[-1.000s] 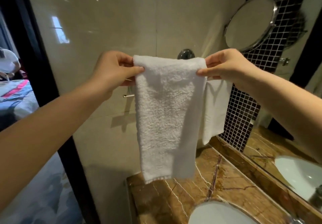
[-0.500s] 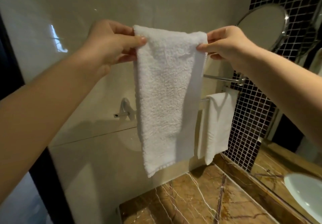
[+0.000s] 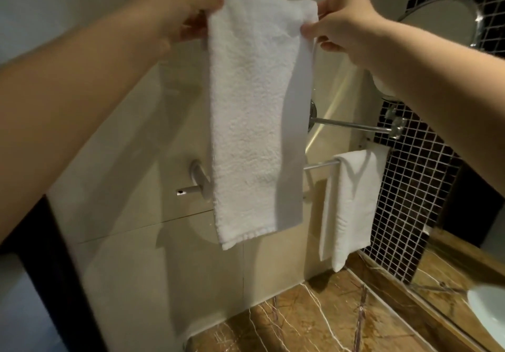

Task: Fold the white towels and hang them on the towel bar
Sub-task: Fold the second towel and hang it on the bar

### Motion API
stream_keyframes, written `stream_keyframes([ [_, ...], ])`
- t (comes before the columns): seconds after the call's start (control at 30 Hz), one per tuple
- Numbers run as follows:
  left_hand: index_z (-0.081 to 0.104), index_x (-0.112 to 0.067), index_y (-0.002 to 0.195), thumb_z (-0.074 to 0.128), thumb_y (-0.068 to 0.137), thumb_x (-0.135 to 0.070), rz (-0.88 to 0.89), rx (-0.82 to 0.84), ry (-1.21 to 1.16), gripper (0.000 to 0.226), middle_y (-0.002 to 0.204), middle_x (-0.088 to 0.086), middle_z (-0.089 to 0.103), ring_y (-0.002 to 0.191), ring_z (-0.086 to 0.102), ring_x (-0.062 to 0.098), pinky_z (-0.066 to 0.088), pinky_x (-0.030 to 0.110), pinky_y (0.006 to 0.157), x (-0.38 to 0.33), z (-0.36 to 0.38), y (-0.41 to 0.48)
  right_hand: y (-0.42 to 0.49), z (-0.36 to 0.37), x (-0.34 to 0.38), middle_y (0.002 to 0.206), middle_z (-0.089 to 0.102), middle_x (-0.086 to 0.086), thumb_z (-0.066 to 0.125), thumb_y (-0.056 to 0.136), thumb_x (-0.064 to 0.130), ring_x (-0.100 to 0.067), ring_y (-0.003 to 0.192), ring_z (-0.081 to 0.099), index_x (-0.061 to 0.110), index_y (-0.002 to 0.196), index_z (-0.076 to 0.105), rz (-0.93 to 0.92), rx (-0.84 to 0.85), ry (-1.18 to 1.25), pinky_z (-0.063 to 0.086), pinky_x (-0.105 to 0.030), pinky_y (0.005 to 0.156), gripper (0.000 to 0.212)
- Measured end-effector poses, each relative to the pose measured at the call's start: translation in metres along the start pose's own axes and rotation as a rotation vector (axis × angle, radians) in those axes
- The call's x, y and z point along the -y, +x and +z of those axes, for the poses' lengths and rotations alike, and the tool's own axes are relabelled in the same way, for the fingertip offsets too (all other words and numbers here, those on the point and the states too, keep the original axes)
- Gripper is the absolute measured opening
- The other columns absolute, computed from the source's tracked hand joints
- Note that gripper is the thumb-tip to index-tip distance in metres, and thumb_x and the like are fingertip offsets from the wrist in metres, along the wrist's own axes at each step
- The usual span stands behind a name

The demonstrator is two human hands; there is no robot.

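Observation:
A folded white towel (image 3: 254, 122) hangs long and narrow in front of the beige wall. My left hand (image 3: 175, 9) pinches its top left corner and my right hand (image 3: 347, 23) pinches its top right corner, both held high. Behind the towel runs the chrome towel bar (image 3: 319, 165), whose left bracket (image 3: 198, 179) shows beside the towel's left edge. A second folded white towel (image 3: 352, 204) is draped over the bar's right end. The middle of the bar is hidden by the held towel.
An upper chrome rod (image 3: 352, 125) juts from the wall above the bar. A round mirror (image 3: 442, 15) hangs on the black mosaic tile (image 3: 418, 201) at the right. A brown marble counter (image 3: 314, 321) lies below, with a white basin (image 3: 489, 310) at the right edge.
Both hands have lifted the towel higher, so it now hangs above and in front of the bar. The view has tilted, and more of the bar and the hung towel shows.

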State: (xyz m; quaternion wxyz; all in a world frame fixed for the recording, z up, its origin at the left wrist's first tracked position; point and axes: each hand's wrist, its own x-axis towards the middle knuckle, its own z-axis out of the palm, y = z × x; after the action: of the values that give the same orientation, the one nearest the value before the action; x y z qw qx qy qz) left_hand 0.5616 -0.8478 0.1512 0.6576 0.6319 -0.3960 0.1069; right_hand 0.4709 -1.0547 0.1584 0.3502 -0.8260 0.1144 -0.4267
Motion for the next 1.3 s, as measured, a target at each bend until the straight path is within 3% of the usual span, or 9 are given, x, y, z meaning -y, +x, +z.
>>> stream_keyframes([
  [0.2, 0.061, -0.022, 0.097, 0.064, 0.085, -0.012, 0.059, -0.026, 0.009, 0.016, 0.095, -0.011, 0.066, 0.072, 0.065, -0.003, 0.049, 0.012, 0.065, -0.007, -0.003, 0.020, 0.025, 0.001, 0.012, 0.097, 0.059, -0.002, 0.073, 0.082, 0.014, -0.010, 0.078, 0.055, 0.012, 0.119, 0.061, -0.019, -0.051, 0.064, 0.048, -0.014, 0.061, 0.039],
  [0.37, 0.062, -0.017, 0.099, 0.068, 0.083, -0.011, 0.080, -0.046, 0.017, 0.018, 0.092, -0.008, 0.067, 0.071, 0.067, -0.001, 0.051, 0.014, 0.064, -0.001, 0.000, 0.024, 0.033, 0.004, 0.006, 0.090, 0.060, -0.001, 0.073, 0.082, 0.014, -0.008, 0.070, 0.053, 0.008, 0.116, 0.064, -0.010, -0.045, 0.039, 0.047, -0.019, 0.064, 0.036],
  [0.5, 0.061, -0.014, 0.083, 0.071, 0.081, -0.009, 0.052, -0.031, 0.055, 0.012, 0.083, -0.002, 0.065, 0.065, 0.068, 0.002, 0.053, 0.018, 0.063, 0.017, -0.001, 0.021, 0.029, 0.008, -0.013, 0.084, 0.061, -0.001, 0.074, 0.080, 0.013, -0.006, 0.066, 0.054, 0.009, 0.112, 0.067, 0.026, 0.002, 0.009, 0.048, -0.016, 0.059, 0.033],
  [0.7, 0.053, -0.016, 0.072, 0.076, 0.077, -0.013, 0.041, -0.128, 0.152, 0.024, 0.075, -0.002, 0.059, 0.051, 0.061, 0.000, 0.055, 0.019, 0.060, 0.033, 0.000, 0.016, 0.019, 0.009, -0.032, 0.092, 0.067, -0.006, 0.078, 0.077, 0.017, -0.006, 0.066, 0.059, 0.009, 0.106, 0.068, 0.014, 0.043, -0.010, 0.049, -0.012, 0.058, 0.031],
  [0.83, 0.055, -0.017, 0.067, 0.075, 0.079, -0.017, 0.047, -0.130, 0.296, 0.023, 0.065, -0.004, 0.059, 0.044, 0.057, -0.003, 0.055, 0.019, 0.057, 0.050, -0.003, 0.012, 0.012, 0.019, -0.044, 0.077, 0.064, -0.009, 0.080, 0.075, 0.015, -0.004, 0.054, 0.056, 0.004, 0.098, 0.070, 0.019, 0.050, 0.016, 0.044, -0.012, 0.050, 0.028],
  [0.93, 0.059, -0.017, 0.062, 0.075, 0.078, -0.024, -0.001, -0.115, 0.388, 0.024, 0.042, -0.011, 0.058, 0.041, 0.056, -0.001, 0.058, 0.031, 0.066, 0.071, -0.008, 0.010, 0.006, 0.025, -0.056, 0.068, 0.061, -0.003, 0.080, 0.075, 0.015, -0.004, 0.053, 0.055, 0.009, 0.080, 0.066, 0.047, 0.073, 0.017, 0.043, -0.012, 0.050, 0.016],
  [1.0, 0.062, -0.015, 0.062, 0.076, 0.077, -0.026, -0.045, -0.096, 0.425, 0.024, 0.039, -0.013, 0.057, 0.043, 0.057, 0.004, 0.057, 0.034, 0.069, 0.082, -0.010, 0.006, 0.000, 0.031, -0.064, 0.067, 0.061, -0.002, 0.080, 0.075, 0.016, -0.004, 0.053, 0.054, 0.008, 0.084, 0.067, 0.061, 0.096, 0.009, 0.044, -0.010, 0.049, 0.018],
  [1.13, 0.059, -0.012, 0.066, 0.075, 0.079, -0.019, -0.112, -0.049, 0.386, 0.022, 0.053, -0.001, 0.059, 0.038, 0.054, -0.001, 0.053, 0.019, 0.051, 0.092, -0.007, -0.008, -0.010, 0.040, -0.081, 0.067, 0.060, -0.006, 0.079, 0.075, 0.015, -0.006, 0.052, 0.052, -0.002, 0.099, 0.068, 0.083, 0.132, 0.023, 0.042, -0.010, 0.048, 0.031],
  [1.3, 0.059, -0.013, 0.070, 0.072, 0.082, -0.015, -0.176, -0.025, 0.349, 0.018, 0.058, 0.002, 0.059, 0.036, 0.053, -0.001, 0.049, 0.012, 0.045, 0.104, -0.001, -0.022, -0.016, 0.047, -0.107, 0.049, 0.061, 0.003, 0.082, 0.072, 0.017, 0.001, 0.039, 0.049, -0.002, 0.090, 0.070, 0.119, 0.157, 0.043, 0.040, -0.010, 0.047, 0.028],
])
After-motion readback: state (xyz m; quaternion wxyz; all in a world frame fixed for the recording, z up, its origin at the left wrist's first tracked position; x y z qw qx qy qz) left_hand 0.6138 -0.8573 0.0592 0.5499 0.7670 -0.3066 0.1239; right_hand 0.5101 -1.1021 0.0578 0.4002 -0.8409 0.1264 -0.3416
